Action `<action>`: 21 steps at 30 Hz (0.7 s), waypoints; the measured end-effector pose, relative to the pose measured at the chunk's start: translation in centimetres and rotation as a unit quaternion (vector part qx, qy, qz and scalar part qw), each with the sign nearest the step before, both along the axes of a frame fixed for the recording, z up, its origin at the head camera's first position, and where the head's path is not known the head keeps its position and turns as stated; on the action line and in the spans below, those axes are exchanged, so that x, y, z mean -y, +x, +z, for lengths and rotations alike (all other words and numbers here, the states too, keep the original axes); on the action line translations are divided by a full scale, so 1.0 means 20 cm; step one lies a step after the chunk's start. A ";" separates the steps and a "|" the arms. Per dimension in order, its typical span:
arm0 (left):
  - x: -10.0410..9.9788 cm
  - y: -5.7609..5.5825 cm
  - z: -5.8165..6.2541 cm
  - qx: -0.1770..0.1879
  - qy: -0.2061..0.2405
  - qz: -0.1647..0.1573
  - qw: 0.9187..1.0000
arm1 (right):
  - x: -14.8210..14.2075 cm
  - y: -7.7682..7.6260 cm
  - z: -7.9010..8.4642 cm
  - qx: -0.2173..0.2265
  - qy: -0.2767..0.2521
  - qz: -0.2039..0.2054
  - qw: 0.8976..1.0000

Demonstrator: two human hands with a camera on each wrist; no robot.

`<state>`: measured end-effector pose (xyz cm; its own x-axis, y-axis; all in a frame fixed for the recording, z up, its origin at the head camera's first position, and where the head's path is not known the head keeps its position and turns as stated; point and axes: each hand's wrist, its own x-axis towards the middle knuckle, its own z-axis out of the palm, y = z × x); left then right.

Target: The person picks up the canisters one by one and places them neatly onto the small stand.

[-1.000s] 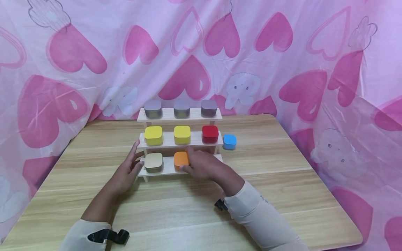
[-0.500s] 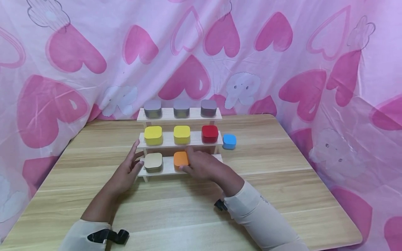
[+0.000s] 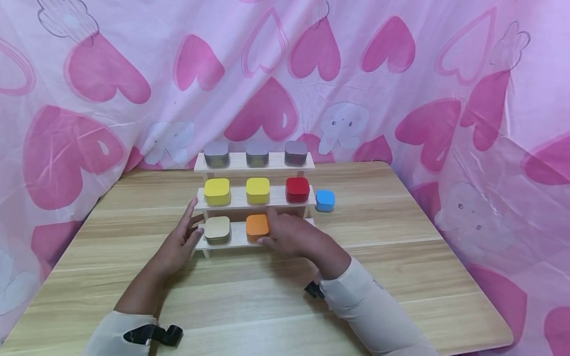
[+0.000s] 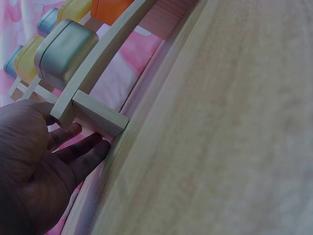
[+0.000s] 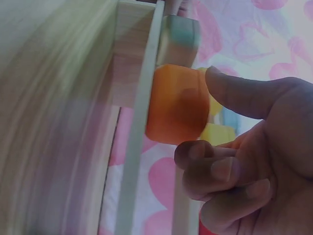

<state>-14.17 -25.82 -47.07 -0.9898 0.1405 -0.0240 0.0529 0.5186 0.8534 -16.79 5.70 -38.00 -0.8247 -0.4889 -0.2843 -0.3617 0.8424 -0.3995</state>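
A three-tier wooden display rack [image 3: 236, 241] carries small square lidded tins. My right hand [image 3: 294, 235] is at the orange tin [image 3: 257, 228] on the bottom tier; thumb and index finger straddle its right side. In the right wrist view, the thumb [image 5: 239, 93] meets the lid edge, and the other fingers are curled below. At the rack's left end, my left hand [image 3: 175, 247] touches the bottom tier with loosely extended fingers. The left wrist view shows its fingertips against the rack's leg [image 4: 100, 115]. The beige tin [image 3: 217, 230] stands near that hand on the same tier.
Two yellow tins [image 3: 217, 192] and a red tin [image 3: 297, 190] fill the middle tier. Three grey tins [image 3: 257, 154] stand on top. A blue tin [image 3: 325, 200] sits on the wooden table [image 3: 378, 237], right of the rack. A pink heart-print curtain [image 3: 343, 59] hangs behind.
My right hand has shifted slightly to the right, uncovering a little more of the orange tin's right edge. The left hand and the other tins have not visibly moved.
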 end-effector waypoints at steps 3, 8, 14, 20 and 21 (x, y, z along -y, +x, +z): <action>0.00 0.00 0.00 0.000 0.002 -0.001 1.000 | -0.01 0.01 0.02 0.006 0.002 -0.001 1.000; 0.01 -0.01 0.00 0.001 0.001 -0.001 1.000 | -0.05 0.03 0.08 0.011 0.003 -0.011 1.000; 0.00 -0.01 0.00 0.005 0.000 0.001 1.000 | -0.11 0.08 0.15 -0.007 -0.012 -0.010 1.000; 0.00 0.00 0.00 0.003 0.001 -0.002 1.000 | -0.17 0.11 0.22 -0.011 -0.018 -0.035 0.999; 0.00 0.00 0.00 0.003 0.001 -0.002 1.000 | -0.18 0.12 0.23 -0.012 -0.021 -0.037 0.999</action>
